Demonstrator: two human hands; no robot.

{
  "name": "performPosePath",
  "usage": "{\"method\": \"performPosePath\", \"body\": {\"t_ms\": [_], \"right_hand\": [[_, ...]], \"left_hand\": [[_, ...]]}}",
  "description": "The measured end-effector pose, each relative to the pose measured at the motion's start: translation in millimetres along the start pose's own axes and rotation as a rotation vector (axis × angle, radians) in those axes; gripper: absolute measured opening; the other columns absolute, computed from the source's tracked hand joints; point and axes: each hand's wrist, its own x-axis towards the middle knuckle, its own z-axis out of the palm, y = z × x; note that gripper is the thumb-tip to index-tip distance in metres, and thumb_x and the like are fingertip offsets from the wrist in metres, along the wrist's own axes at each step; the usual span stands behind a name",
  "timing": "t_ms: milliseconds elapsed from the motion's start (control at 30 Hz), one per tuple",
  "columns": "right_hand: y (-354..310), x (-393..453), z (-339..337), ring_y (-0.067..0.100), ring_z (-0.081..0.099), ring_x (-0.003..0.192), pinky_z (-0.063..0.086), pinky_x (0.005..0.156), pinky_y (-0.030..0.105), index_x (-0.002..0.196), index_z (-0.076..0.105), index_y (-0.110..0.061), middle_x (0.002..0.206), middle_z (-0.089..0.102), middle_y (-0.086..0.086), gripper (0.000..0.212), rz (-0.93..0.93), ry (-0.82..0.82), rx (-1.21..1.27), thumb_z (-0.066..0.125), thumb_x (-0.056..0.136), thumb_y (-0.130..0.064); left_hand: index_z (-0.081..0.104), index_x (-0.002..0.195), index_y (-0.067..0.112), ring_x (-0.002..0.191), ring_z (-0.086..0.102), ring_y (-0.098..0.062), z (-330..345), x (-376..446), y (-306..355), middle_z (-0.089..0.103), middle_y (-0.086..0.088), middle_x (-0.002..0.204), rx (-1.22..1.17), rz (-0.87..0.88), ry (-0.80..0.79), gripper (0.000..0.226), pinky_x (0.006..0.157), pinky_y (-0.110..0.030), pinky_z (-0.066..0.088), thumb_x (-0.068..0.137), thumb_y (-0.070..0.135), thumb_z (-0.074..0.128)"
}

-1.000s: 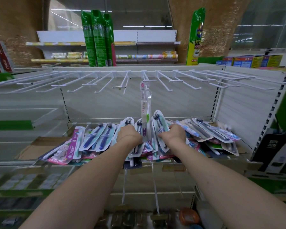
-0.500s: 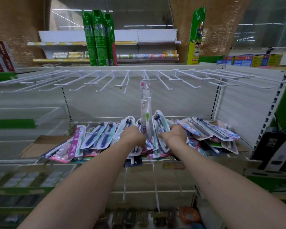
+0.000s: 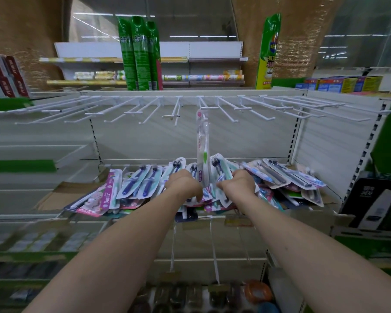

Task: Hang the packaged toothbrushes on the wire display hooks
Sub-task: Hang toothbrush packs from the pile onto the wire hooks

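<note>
A heap of packaged toothbrushes (image 3: pixel 142 181) lies fanned across the shelf under a row of white wire display hooks (image 3: pixel 145 107). One clear pack with a green-and-white toothbrush (image 3: pixel 203 145) hangs from a middle hook, its lower end dropping between my hands. My left hand (image 3: pixel 182 184) is sunk into the heap just left of that pack, fingers curled down on the packs. My right hand (image 3: pixel 238 184) is just right of it, fingers curled on packs too. The backs of my hands hide the fingertips. All other hooks are bare.
The white back panel (image 3: pixel 145 141) stands behind the hooks. Tall green boxes (image 3: pixel 140 53) and a green sign (image 3: pixel 268 53) stand on top of the unit. A black boxed product (image 3: pixel 375 202) sits at the right. Flattened cardboard (image 3: pixel 61 193) lies under the heap's left end.
My hands have drawn slightly closer together in the heap, the left one edging right. The hanging pack stays on its hook.
</note>
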Motion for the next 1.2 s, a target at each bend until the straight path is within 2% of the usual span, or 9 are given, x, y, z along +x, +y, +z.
{"method": "performPosePath", "body": {"t_ms": [100,300,400,533,600,700,800,1100,1200], "right_hand": [[1.2,-8.3,-1.2,0.027,0.070,0.072,0.062,0.070,0.043,0.087,0.065,-0.012,0.080,0.071,0.008,0.023,-0.010,0.011,0.022,0.081,0.078,-0.026],[3.5,-17.7,-6.4,0.026,0.069,0.076,0.061,0.074,0.043,0.086,0.068,-0.015,0.080,0.071,0.005,0.017,-0.034,0.031,0.000,0.079,0.078,-0.024],[1.3,-22.2,-7.6,0.027,0.069,0.077,0.060,0.073,0.042,0.086,0.069,-0.012,0.081,0.071,0.009,0.017,-0.030,0.039,-0.017,0.078,0.077,-0.022],[-1.4,-29.9,-8.0,0.023,0.060,0.065,0.044,0.054,0.029,0.085,0.064,-0.005,0.083,0.069,0.013,0.022,-0.021,0.036,-0.037,0.077,0.079,-0.021],[-1.9,-34.3,-7.3,0.024,0.058,0.064,0.037,0.051,0.028,0.079,0.054,-0.012,0.077,0.062,0.015,0.023,-0.015,0.048,-0.060,0.076,0.080,-0.019],[-0.2,-41.5,-7.3,0.021,0.045,0.056,0.028,0.046,0.026,0.076,0.041,-0.015,0.067,0.047,0.009,0.033,-0.004,0.063,-0.080,0.074,0.081,-0.015],[2.4,-48.7,-8.7,0.020,0.041,0.054,0.028,0.045,0.025,0.072,0.038,-0.015,0.065,0.045,0.005,0.037,0.010,0.063,-0.090,0.074,0.080,-0.014],[-3.2,-79.1,-17.0,0.023,0.048,0.056,0.031,0.047,0.026,0.069,0.040,-0.014,0.064,0.049,0.008,0.035,0.013,0.114,-0.092,0.073,0.080,-0.015],[-5.2,-91.6,-19.6,0.022,0.053,0.057,0.032,0.044,0.023,0.073,0.051,-0.009,0.069,0.057,0.007,0.023,0.005,0.107,-0.092,0.070,0.084,-0.016]], "left_hand": [[0.066,0.098,0.009,0.071,0.066,-0.019,0.3,-3.6,-1.7,0.069,-0.005,0.080,-0.070,-0.023,0.014,0.041,0.069,-0.031,0.058,0.069,0.020,0.091],[0.057,0.092,0.009,0.079,0.067,-0.022,-0.1,-7.7,-10.4,0.067,-0.009,0.086,-0.166,-0.029,0.053,0.032,0.064,-0.031,0.053,0.075,0.009,0.084],[0.052,0.111,0.007,0.093,0.062,-0.027,1.4,-12.9,-11.6,0.063,-0.014,0.110,-0.212,0.001,0.117,0.034,0.065,-0.033,0.048,0.083,0.005,0.070],[0.036,0.139,0.004,0.112,0.060,-0.035,2.9,-17.4,-13.7,0.057,-0.018,0.127,-0.276,0.022,0.166,0.054,0.070,-0.036,0.047,0.090,0.007,0.060],[0.045,0.130,0.003,0.107,0.062,-0.034,1.1,-20.4,-17.4,0.060,-0.017,0.122,-0.279,0.036,0.181,0.043,0.070,-0.035,0.048,0.089,0.006,0.058],[0.054,0.093,0.006,0.085,0.060,-0.030,-1.7,-25.9,-25.0,0.061,-0.012,0.094,-0.273,0.055,0.218,0.006,0.072,-0.033,0.052,0.088,0.009,0.056],[0.045,0.074,0.009,0.067,0.050,-0.021,-2.0,-30.3,-30.5,0.049,-0.006,0.075,-0.263,0.069,0.218,0.018,0.067,-0.032,0.048,0.088,0.008,0.054],[0.043,0.072,0.010,0.058,0.044,-0.020,-10.1,-54.4,-43.6,0.047,-0.007,0.070,-0.394,0.083,0.197,0.015,0.055,-0.027,0.036,0.081,0.006,0.053],[0.049,0.099,0.005,0.067,0.054,-0.022,-14.3,-61.4,-48.8,0.053,-0.007,0.079,-0.479,0.057,0.220,0.018,0.057,-0.028,0.043,0.083,0.010,0.055]]}}
